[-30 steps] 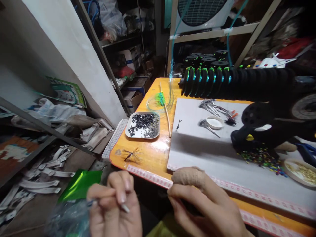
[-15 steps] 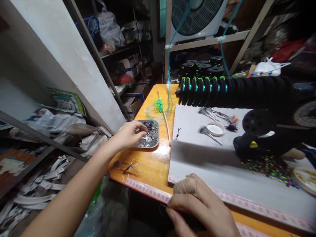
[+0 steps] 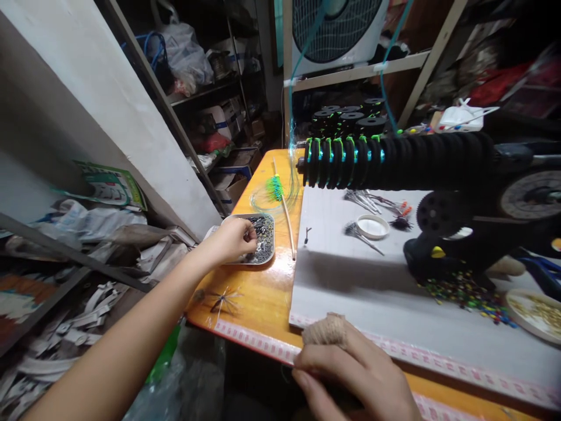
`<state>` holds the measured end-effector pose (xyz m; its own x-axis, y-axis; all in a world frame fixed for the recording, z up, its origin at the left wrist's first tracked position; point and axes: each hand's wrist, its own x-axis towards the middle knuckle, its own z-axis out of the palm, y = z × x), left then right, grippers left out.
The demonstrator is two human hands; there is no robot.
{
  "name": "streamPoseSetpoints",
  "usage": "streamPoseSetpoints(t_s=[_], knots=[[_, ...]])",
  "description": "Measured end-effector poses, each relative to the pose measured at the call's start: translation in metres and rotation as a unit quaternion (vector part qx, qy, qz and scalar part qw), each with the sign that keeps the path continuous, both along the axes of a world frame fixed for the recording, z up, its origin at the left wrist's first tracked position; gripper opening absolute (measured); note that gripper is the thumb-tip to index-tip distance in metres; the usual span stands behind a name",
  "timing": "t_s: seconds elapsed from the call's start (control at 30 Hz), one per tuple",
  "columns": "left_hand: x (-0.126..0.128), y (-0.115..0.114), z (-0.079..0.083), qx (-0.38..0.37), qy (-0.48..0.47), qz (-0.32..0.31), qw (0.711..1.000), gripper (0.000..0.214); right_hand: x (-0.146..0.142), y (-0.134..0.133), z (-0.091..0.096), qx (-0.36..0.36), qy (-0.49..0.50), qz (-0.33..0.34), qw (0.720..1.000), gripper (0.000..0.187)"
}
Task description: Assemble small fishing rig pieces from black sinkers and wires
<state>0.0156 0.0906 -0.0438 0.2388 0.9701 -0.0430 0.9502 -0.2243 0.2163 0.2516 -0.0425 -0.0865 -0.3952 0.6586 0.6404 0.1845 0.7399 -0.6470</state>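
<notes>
My left hand [image 3: 234, 238] reaches into a shallow tray [image 3: 272, 248] of small dark metal-looking parts. Its thumb and fingers are pinched among the parts; whatever is between them is too small to name. My right hand [image 3: 357, 371] is at the table's front edge, thumb and index finger pressed together. Tan tape [image 3: 326, 330] wraps one of its fingers. A faint thin line shows beside those fingertips, but what they hold is hidden. Left of the right hand, a small bundle of dark strands [image 3: 223, 301] lies on the table corner.
A black ridged roller [image 3: 429, 161] with green and blue strands overhangs the white board [image 3: 350, 292]. Colourful beads [image 3: 464, 295], a white lid [image 3: 372, 227] and a dish of gold-coloured bits [image 3: 537, 316] lie there. A wooden stick [image 3: 288, 228] and pink measuring tape [image 3: 258, 342] are on the table.
My left fingers have gone down into the parts and come closer together. The right hand keeps its pinch. The whole view has shifted slightly.
</notes>
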Motion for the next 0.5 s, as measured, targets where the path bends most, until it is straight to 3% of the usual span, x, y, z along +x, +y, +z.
streamPoseSetpoints(t_s=[0.13, 0.33, 0.43, 0.5], knots=[[-0.001, -0.007, 0.0, 0.027, -0.023, 0.044, 0.998, 0.018, 0.002, -0.005, 0.001, -0.011, 0.0, -0.005, 1.0, 0.016], [-0.001, -0.01, 0.002, 0.058, -0.1, 0.049, 0.992, 0.009, 0.001, -0.007, -0.001, -0.004, -0.018, -0.016, 1.0, 0.014], [0.004, -0.03, 0.015, 0.102, -0.165, 0.066, 0.979, 0.007, 0.003, -0.009, 0.002, -0.012, -0.01, -0.023, 1.0, 0.014], [0.014, -0.059, 0.021, 0.13, -0.22, 0.077, 0.964, 0.014, 0.004, -0.012, 0.006, -0.018, 0.013, -0.026, 0.999, 0.015]])
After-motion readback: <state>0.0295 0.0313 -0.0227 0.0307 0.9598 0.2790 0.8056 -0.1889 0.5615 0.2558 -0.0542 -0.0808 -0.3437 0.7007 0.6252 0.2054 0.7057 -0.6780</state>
